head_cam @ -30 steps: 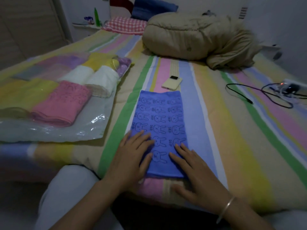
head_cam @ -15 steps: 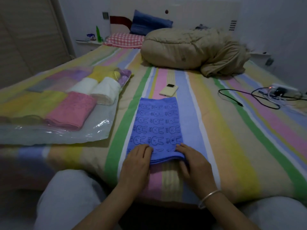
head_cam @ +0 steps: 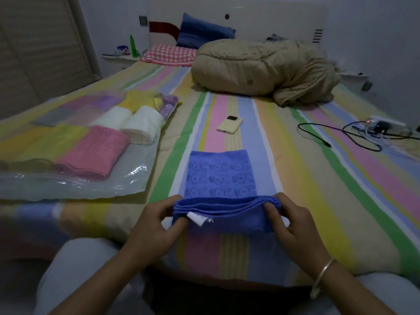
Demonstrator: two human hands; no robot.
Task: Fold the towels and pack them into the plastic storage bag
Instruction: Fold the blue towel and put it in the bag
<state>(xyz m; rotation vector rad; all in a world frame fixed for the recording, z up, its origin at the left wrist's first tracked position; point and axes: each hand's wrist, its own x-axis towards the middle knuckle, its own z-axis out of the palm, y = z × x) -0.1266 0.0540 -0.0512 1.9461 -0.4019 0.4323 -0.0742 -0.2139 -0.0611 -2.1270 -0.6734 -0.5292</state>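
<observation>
At the bottom of the frame I am watching both hands working on the near edge of the blue towel (head_cam: pixel 222 178). The left hand (head_cam: pixel 156 226) is pinching its near left corner, thumb on top, just beside a white label (head_cam: pixel 196 218). The right hand (head_cam: pixel 293 226) is pinching the near right corner, fingers curling round the stacked layers, with a bangle (head_cam: pixel 322 278) sitting on the wrist. The rest of the towel is lying flat at centre frame on the striped bed (head_cam: pixel 306 201), rabbit print facing up. At left the plastic storage bag (head_cam: pixel 75 189) is lying on the bed, a folded pink towel (head_cam: pixel 91 151) and white rolled towels (head_cam: pixel 141 126) showing through it. Above the blue towel a phone (head_cam: pixel 229 128) is lying apart from it. Black cables (head_cam: pixel 341 137) are trailing at right. A beige quilt (head_cam: pixel 261 69) is lying heaped at the top.
</observation>
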